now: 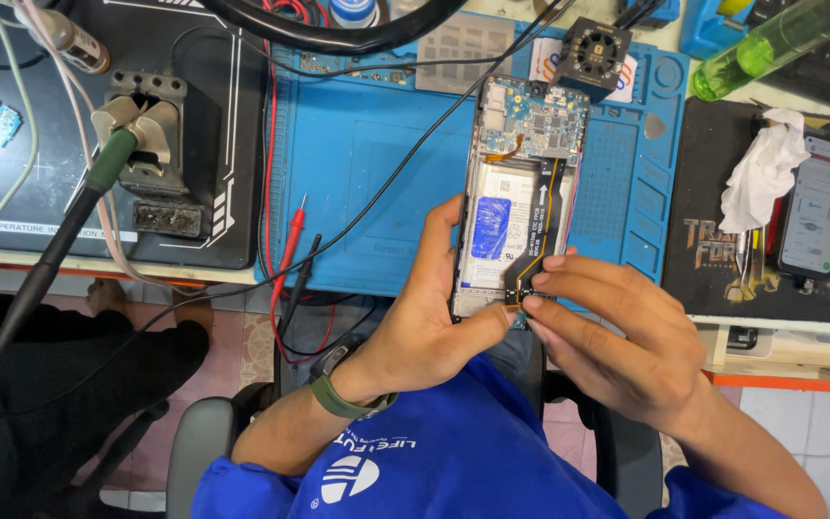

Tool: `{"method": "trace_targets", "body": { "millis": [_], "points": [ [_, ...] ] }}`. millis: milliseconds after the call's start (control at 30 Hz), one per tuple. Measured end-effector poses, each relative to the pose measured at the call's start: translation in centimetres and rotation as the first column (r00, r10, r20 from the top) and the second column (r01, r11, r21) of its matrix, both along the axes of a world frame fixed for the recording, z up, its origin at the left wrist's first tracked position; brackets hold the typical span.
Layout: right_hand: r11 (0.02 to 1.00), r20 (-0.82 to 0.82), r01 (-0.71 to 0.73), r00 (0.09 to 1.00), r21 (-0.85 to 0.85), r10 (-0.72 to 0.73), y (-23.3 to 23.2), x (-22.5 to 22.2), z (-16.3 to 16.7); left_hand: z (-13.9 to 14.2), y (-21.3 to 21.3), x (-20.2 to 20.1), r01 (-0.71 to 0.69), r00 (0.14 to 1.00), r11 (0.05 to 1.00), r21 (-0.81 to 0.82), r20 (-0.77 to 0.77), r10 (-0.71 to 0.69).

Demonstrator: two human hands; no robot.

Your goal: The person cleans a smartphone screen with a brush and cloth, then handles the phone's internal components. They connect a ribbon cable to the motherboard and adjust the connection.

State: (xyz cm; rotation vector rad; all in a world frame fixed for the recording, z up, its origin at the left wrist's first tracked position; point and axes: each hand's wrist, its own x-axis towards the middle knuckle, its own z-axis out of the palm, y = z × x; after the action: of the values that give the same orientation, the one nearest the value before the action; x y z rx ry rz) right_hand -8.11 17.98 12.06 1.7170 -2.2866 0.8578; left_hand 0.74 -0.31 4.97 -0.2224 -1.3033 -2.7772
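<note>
Opened phone (523, 192) lies back-up over blue mat (377, 163) at table edge. Left hand (425, 327) clamps phone's lower side, steadying it. Right hand (607, 336) fingers (554, 281) pinched together on flex cable (542, 231) end near bottom board. Probes (292, 240) parked beside.

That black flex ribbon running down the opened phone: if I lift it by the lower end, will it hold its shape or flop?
The flex ribbon looks thin and flat, so it would probably bend rather than stay stiff. It appears light and likely tears or creases easily. Its upper end seems attached near the circuit board, so it would likely hinge there. The right hand pinches its lower end while the left hand steadies the opened phone.
</note>
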Motion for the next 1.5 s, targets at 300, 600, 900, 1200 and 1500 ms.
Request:
{"method": "trace_targets", "body": {
  "millis": [300, 600, 900, 1200, 1500],
  "points": [
    [0.999, 0.02, 0.002, 1.0, -0.051, -0.001, -0.29, -0.09, 0.3, -0.39, 0.18, 0.1, -0.018, 1.0, 0.998, -0.055, 0.009, 0.019],
    [0.999, -0.052, -0.031, 0.998, -0.019, 0.03, -0.2, -0.11, 0.65, 0.29, -0.13, 0.25, 0.02, 1.0, 0.999, -0.035, -0.01, -0.021],
    [0.998, -0.147, -0.07, 0.987, 0.008, 0.07, -0.2, -0.4, 0.85, 0.23, -0.08, 0.26, 0.016, 1.0, 0.999, -0.036, -0.015, -0.017],
    [0.998, -0.175, -0.057, 0.983, -0.021, 0.053, -0.1, -0.31, 0.13, 0.2, 0.01, 0.34, 0.019, 1.0, 1.0, -0.023, -0.023, -0.02],
    [0.998, -0.101, -0.049, 0.994, 0.037, 0.052, -0.01, -0.11, 0.96, 0.33, 0.05, 0.45, 0.018, 1.0, 1.0, -0.023, -0.001, -0.018]
  ]
}}
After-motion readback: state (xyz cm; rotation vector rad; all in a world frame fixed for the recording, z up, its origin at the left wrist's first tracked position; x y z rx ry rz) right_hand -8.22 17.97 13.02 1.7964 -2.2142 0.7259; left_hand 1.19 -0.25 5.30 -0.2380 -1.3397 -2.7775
